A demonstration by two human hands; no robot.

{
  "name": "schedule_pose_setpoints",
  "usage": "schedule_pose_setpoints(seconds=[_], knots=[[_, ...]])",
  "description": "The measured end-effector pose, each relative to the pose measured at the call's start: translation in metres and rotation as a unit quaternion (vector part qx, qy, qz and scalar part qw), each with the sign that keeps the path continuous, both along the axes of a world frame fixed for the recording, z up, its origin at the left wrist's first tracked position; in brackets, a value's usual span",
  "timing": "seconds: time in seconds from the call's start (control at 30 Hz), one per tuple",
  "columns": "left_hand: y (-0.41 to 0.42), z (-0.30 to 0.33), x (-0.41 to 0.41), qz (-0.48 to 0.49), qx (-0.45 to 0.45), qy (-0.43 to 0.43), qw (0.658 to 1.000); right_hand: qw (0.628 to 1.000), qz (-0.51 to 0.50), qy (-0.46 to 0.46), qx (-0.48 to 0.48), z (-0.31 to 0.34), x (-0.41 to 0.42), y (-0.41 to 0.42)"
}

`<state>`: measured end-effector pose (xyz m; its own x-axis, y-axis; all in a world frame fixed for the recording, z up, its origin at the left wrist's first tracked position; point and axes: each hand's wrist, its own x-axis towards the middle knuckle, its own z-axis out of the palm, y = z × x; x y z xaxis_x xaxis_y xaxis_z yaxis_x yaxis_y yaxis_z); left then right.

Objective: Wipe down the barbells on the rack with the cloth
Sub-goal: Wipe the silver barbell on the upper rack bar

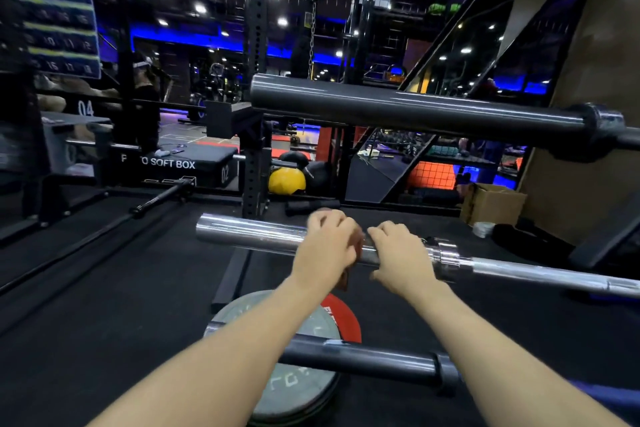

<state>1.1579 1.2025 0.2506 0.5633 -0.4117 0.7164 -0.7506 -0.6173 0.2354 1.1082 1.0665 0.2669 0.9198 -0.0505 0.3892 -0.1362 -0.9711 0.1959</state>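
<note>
From the head camera, three bars stick out one above the other, all pointing left. The top bar is dark grey and thick. The middle bar is shiny silver. The low bar is dark and sits near the floor.

Both hands are on the thick end of the middle bar. The left hand is curled over the top of it, fingers bent down the far side. A brownish-red cloth is under that hand. A bit of it pokes out by the palm and hangs just below the bar. The picture is blurry there, so I cannot see how much cloth there is.

The right hand is just beside the left one, closer to the shiny collar. Its fingers are bent round the bar and its thumb sits under it. The two hands are almost touching, with the cloth between them.

Under the arms, a grey plate lies flat on the black floor. A red plate peeks out from behind it.

Further back there is a black box with white letters, a yellow ball and a cardboard box by the wall.
</note>
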Motion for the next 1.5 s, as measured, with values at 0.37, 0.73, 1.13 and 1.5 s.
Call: schedule_pose_setpoints(seconds=[0.37, 0.73, 1.13, 1.5], knots=[[0.089, 0.002, 0.048, 0.079, -0.022, 0.09, 0.993, 0.999, -0.044, -0.028, 0.0, -0.009, 0.034, 0.058], [0.111, -0.009, 0.043, 0.171, -0.12, 0.052, 0.977, 0.997, -0.077, -0.02, 0.015, -0.006, 0.032, 0.069], [0.137, -0.016, 0.052, 0.156, -0.208, 0.072, 0.963, 0.998, -0.06, -0.029, -0.006, -0.006, 0.028, 0.069], [0.107, -0.03, 0.028, 0.008, -0.053, -0.031, 0.998, 0.998, -0.05, -0.028, -0.004, -0.003, 0.02, 0.063]])
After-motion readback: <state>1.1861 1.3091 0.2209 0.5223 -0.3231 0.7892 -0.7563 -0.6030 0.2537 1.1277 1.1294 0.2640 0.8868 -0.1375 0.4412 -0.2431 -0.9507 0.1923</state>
